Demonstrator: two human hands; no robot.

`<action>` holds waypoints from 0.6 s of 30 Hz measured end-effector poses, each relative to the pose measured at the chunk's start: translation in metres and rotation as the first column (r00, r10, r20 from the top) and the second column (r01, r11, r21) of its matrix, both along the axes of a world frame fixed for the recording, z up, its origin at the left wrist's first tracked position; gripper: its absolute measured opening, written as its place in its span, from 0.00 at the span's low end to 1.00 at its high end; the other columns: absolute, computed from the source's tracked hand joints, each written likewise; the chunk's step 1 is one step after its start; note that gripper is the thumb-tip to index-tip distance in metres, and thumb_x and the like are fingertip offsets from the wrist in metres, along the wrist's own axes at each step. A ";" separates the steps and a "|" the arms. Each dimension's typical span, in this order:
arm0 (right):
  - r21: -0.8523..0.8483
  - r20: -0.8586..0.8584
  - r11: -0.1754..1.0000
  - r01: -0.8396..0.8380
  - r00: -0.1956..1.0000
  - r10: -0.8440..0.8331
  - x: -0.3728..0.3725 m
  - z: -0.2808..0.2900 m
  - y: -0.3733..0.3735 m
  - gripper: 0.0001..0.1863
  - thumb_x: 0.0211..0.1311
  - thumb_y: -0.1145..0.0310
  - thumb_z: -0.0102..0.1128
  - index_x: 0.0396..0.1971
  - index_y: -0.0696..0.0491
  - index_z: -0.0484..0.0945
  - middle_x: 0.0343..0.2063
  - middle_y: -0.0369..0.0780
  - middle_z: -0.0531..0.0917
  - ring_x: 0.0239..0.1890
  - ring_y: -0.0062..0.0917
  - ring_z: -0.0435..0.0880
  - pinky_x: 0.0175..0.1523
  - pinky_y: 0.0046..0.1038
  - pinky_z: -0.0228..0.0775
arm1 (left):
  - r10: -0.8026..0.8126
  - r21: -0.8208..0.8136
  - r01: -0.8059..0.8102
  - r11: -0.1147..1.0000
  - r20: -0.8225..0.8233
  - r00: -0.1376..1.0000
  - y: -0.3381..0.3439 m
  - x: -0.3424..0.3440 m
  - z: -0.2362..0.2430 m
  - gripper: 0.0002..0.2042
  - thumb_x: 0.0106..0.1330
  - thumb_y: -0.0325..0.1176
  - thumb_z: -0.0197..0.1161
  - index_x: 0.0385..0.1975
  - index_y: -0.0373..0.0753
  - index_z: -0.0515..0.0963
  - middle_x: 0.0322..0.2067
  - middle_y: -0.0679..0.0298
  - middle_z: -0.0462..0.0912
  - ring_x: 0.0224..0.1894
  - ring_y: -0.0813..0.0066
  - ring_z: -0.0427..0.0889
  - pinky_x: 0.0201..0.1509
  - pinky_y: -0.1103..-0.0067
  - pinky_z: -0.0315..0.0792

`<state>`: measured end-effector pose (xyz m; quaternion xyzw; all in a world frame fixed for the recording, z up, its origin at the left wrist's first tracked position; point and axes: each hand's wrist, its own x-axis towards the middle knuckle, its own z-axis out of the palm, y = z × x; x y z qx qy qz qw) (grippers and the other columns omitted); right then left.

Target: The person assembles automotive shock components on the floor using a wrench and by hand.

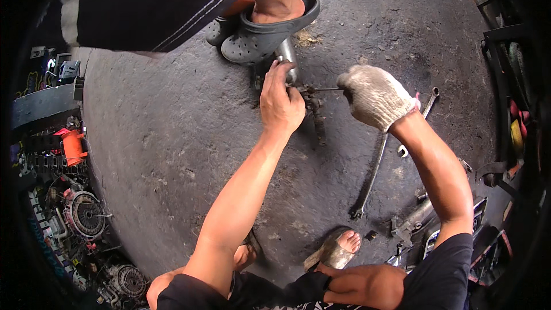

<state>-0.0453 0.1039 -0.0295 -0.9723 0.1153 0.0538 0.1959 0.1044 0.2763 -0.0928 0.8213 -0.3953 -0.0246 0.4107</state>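
A metal part with a silver cylinder (287,51) lies on the dark floor, with a narrow greasy piece (319,120) sticking out toward me. My bare left hand (281,100) grips it near the joint, fingers along its side and thumb apart. My right hand (376,96), in a knitted off-white glove, is closed around a thin steel tool (327,88). The tool's shaft reaches left to the part beside my left thumb; its working end is hidden. Another person's foot in a grey clog (252,43) stands against or on the cylinder.
A long wrench (373,178) lies below my right hand, and another wrench (433,100) lies beyond my wrist. Metal parts (414,221) sit by my right knee. Engine parts and a clutch disc (86,213) line the left side, near an orange container (73,148). A rack (511,80) stands right.
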 end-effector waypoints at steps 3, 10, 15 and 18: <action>0.102 -0.061 0.981 0.164 0.986 -0.158 -0.018 -0.011 0.002 0.12 0.64 0.65 0.58 0.38 0.56 0.84 0.35 0.53 0.87 0.43 0.51 0.86 0.51 0.49 0.78 | -0.037 -0.015 0.036 0.999 -0.027 0.999 -0.002 -0.002 0.002 0.23 0.57 0.18 0.50 0.53 0.35 0.80 0.57 0.45 0.82 0.68 0.42 0.74 0.72 0.57 0.69; 0.341 -0.424 0.588 0.733 0.678 -0.600 -0.088 -0.055 0.070 0.40 0.58 0.33 0.69 0.45 0.63 0.82 0.34 0.56 0.88 0.44 0.48 0.90 0.53 0.44 0.79 | -0.091 0.006 0.091 0.996 -0.022 0.996 -0.005 0.005 0.003 0.18 0.59 0.21 0.55 0.49 0.36 0.83 0.57 0.48 0.82 0.70 0.44 0.71 0.76 0.58 0.64; 0.550 -0.383 0.310 0.776 0.563 -0.732 -0.051 -0.075 0.115 0.37 0.50 0.42 0.79 0.45 0.63 0.83 0.36 0.53 0.90 0.43 0.44 0.91 0.52 0.40 0.81 | -0.683 0.706 0.294 0.645 0.359 0.636 -0.047 0.054 0.031 0.14 0.68 0.43 0.61 0.43 0.42 0.88 0.52 0.52 0.86 0.61 0.50 0.76 0.73 0.58 0.63; 0.689 -0.434 0.158 0.707 0.578 -0.691 -0.022 -0.085 0.119 0.30 0.50 0.48 0.80 0.36 0.63 0.85 0.33 0.48 0.90 0.38 0.37 0.90 0.46 0.37 0.81 | -0.808 0.926 0.299 0.232 0.012 0.588 -0.069 0.061 0.061 0.18 0.73 0.47 0.56 0.46 0.43 0.87 0.48 0.50 0.88 0.58 0.50 0.82 0.71 0.57 0.66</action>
